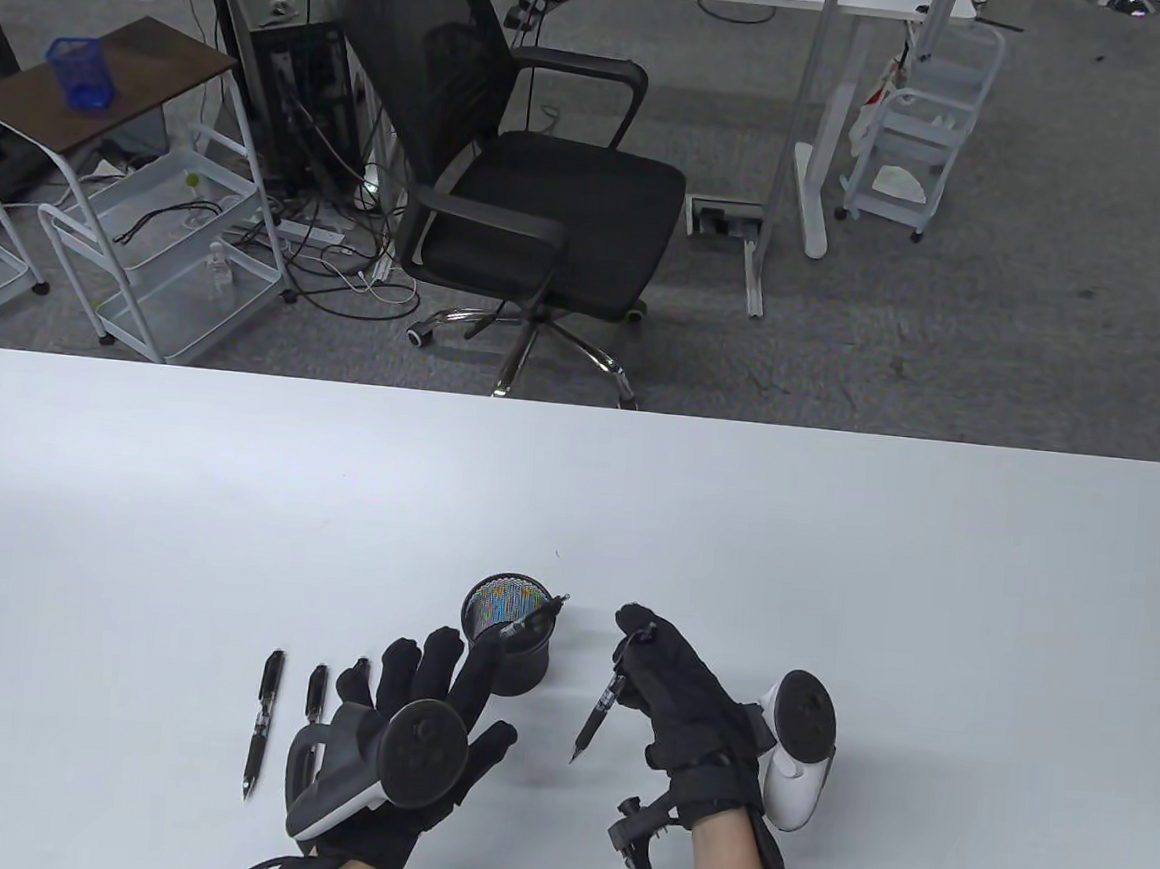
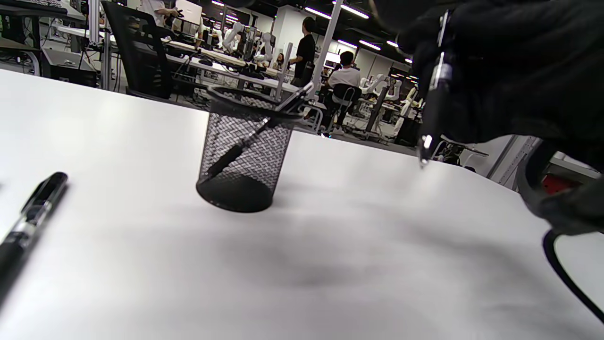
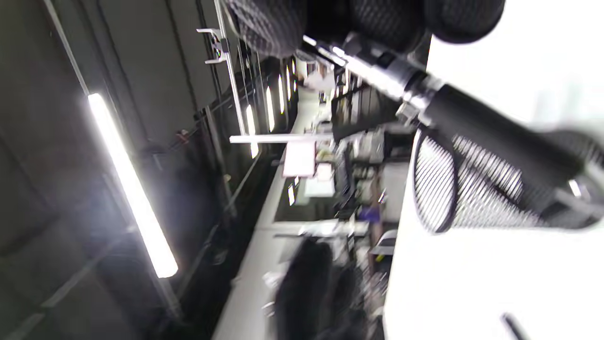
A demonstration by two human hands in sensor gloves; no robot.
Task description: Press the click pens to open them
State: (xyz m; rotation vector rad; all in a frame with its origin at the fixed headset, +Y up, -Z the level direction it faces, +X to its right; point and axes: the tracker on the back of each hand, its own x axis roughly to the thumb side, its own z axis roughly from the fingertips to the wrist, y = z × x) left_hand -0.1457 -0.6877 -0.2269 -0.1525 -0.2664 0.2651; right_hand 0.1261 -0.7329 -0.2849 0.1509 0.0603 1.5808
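Observation:
A black mesh pen cup (image 1: pixel 512 655) stands on the white table (image 1: pixel 830 575) with one black click pen (image 1: pixel 531 619) leaning in it. My right hand (image 1: pixel 660 687) grips another black click pen (image 1: pixel 600 709) just right of the cup, tip pointing down and left, thumb over its top end. My left hand (image 1: pixel 425 688) hangs left of the cup with fingers spread and holds nothing. Two black pens (image 1: pixel 263 721) (image 1: pixel 316 692) lie left of it. The left wrist view shows the cup (image 2: pixel 245 151), one lying pen (image 2: pixel 28 217) and the held pen (image 2: pixel 432 108). The right wrist view shows the held pen (image 3: pixel 472 118) in front of the cup (image 3: pixel 453 189).
The table's far edge (image 1: pixel 582 407) faces a black office chair (image 1: pixel 530 180) on the carpet. Wire carts (image 1: pixel 154 241) stand at the left beyond the table. The lying pens are near the front left of the table.

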